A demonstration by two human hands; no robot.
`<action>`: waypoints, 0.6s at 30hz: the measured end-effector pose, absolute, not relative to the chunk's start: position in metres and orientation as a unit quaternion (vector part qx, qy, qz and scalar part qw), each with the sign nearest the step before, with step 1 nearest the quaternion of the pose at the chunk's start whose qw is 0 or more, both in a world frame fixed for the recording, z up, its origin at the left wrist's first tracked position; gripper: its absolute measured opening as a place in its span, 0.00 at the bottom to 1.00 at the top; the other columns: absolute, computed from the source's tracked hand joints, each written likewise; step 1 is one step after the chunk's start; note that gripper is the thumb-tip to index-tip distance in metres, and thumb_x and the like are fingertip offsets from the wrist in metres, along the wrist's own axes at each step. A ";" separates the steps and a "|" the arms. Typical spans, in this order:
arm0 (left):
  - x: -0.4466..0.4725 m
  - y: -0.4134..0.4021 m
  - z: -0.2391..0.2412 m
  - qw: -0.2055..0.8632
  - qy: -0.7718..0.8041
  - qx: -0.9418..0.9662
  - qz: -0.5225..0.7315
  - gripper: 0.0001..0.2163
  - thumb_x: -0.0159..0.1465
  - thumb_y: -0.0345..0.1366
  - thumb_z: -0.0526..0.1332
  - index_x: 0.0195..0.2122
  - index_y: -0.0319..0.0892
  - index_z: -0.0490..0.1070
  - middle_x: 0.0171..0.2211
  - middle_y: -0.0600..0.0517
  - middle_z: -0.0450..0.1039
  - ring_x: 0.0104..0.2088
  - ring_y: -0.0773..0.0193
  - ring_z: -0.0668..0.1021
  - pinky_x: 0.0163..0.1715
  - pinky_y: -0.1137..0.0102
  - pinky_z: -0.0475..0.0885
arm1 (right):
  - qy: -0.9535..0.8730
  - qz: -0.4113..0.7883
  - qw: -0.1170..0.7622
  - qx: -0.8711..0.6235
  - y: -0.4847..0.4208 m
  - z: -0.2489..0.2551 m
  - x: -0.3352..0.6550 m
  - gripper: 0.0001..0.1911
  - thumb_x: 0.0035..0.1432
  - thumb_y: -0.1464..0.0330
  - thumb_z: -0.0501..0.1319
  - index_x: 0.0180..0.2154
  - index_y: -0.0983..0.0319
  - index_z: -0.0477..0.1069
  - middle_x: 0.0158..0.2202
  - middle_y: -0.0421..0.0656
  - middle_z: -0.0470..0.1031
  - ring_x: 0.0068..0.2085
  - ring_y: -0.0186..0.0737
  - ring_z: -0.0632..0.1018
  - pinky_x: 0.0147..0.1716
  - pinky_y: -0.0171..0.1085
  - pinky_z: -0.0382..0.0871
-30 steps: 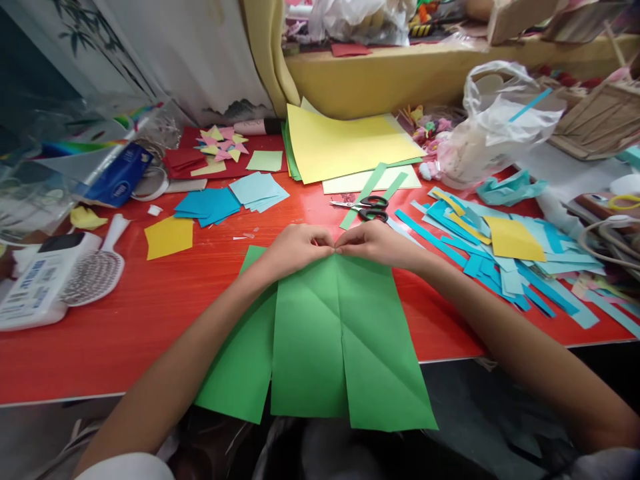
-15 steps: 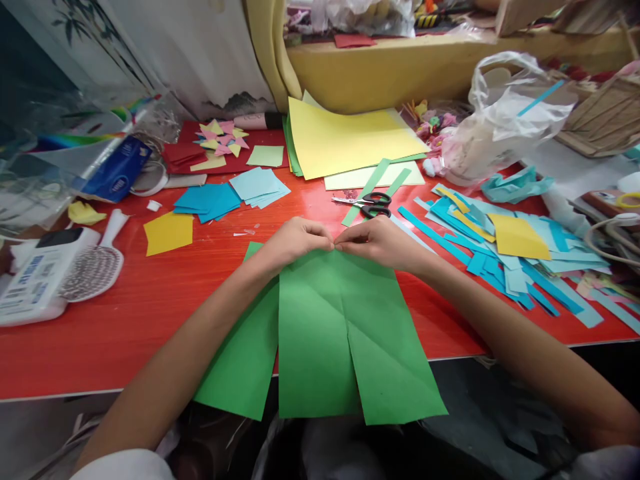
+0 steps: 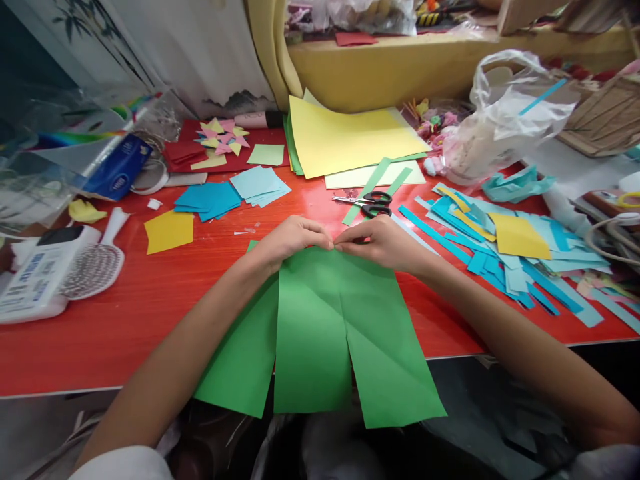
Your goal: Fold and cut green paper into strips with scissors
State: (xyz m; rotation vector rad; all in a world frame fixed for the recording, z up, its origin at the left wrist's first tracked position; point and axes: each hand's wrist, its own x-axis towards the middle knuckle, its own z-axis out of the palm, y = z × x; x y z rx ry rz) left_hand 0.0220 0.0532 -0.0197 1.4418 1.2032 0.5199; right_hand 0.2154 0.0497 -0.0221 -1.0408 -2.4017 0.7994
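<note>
A creased sheet of green paper hangs over the front edge of the red table, with a split running up from its lower edge along the middle crease. My left hand pinches its top edge. Close beside it, my right hand pinches the same edge, the fingertips of both hands almost meeting. A second green piece lies under my left forearm, partly hidden by it. Just beyond my right hand are scissors with black handles, resting on light green strips.
Blue paper strips are heaped at the right, behind them a plastic bag with a cup. Yellow sheets lie at the back. Blue squares, a yellow square and a hairbrush are at the left.
The split in the green paper gapes wider, and its left half has shifted slightly left and bulges more. Both hands stay at nearly the same place on the top edge.
</note>
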 end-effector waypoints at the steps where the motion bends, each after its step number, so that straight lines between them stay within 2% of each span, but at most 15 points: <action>1: 0.021 0.053 -0.020 0.565 0.508 0.611 0.221 0.06 0.47 0.36 0.63 0.25 0.39 0.74 0.22 0.56 0.71 0.25 0.69 0.70 0.27 0.73 0.63 | -0.861 0.284 0.202 -0.371 0.049 -0.022 0.215 0.11 0.57 0.69 0.56 0.35 0.65 0.77 0.29 0.42 0.78 0.28 0.32 0.72 0.28 0.31 0.59; 8: 0.019 0.054 -0.022 0.576 0.498 0.608 0.224 0.07 0.47 0.37 0.63 0.25 0.39 0.75 0.22 0.55 0.72 0.24 0.69 0.71 0.27 0.72 0.65 | -0.861 0.292 0.205 -0.362 0.050 -0.020 0.217 0.12 0.58 0.66 0.56 0.36 0.64 0.77 0.31 0.43 0.78 0.29 0.33 0.72 0.29 0.32 0.61; 12: 0.021 0.055 -0.023 0.559 0.492 0.631 0.220 0.10 0.50 0.40 0.62 0.29 0.39 0.75 0.26 0.54 0.74 0.27 0.67 0.73 0.29 0.72 0.66 | -0.848 0.346 0.164 -0.366 0.058 -0.021 0.223 0.13 0.57 0.62 0.57 0.36 0.64 0.75 0.30 0.41 0.75 0.30 0.34 0.72 0.29 0.32 0.61; 15: 0.016 0.060 -0.012 0.445 0.503 0.700 0.240 0.14 0.57 0.43 0.57 0.33 0.38 0.75 0.33 0.50 0.75 0.33 0.65 0.74 0.34 0.71 0.67 | -0.827 0.354 0.162 -0.405 0.066 -0.017 0.230 0.13 0.55 0.61 0.59 0.34 0.65 0.73 0.28 0.41 0.74 0.30 0.35 0.72 0.28 0.33 0.61; 17: 0.007 0.059 0.004 0.308 0.537 0.742 0.256 0.17 0.61 0.44 0.51 0.35 0.38 0.74 0.35 0.48 0.75 0.37 0.63 0.74 0.38 0.69 0.67 | -0.813 0.301 0.228 -0.442 0.070 -0.008 0.236 0.12 0.55 0.62 0.59 0.33 0.65 0.73 0.29 0.43 0.75 0.31 0.37 0.72 0.30 0.35 0.62; 18: 0.001 0.055 0.014 0.246 0.556 0.751 0.256 0.18 0.63 0.43 0.48 0.38 0.38 0.74 0.37 0.48 0.75 0.38 0.62 0.74 0.40 0.68 0.67 | -0.798 0.253 0.292 -0.461 0.070 0.000 0.241 0.12 0.56 0.62 0.58 0.33 0.65 0.73 0.30 0.45 0.75 0.32 0.38 0.73 0.32 0.36 0.63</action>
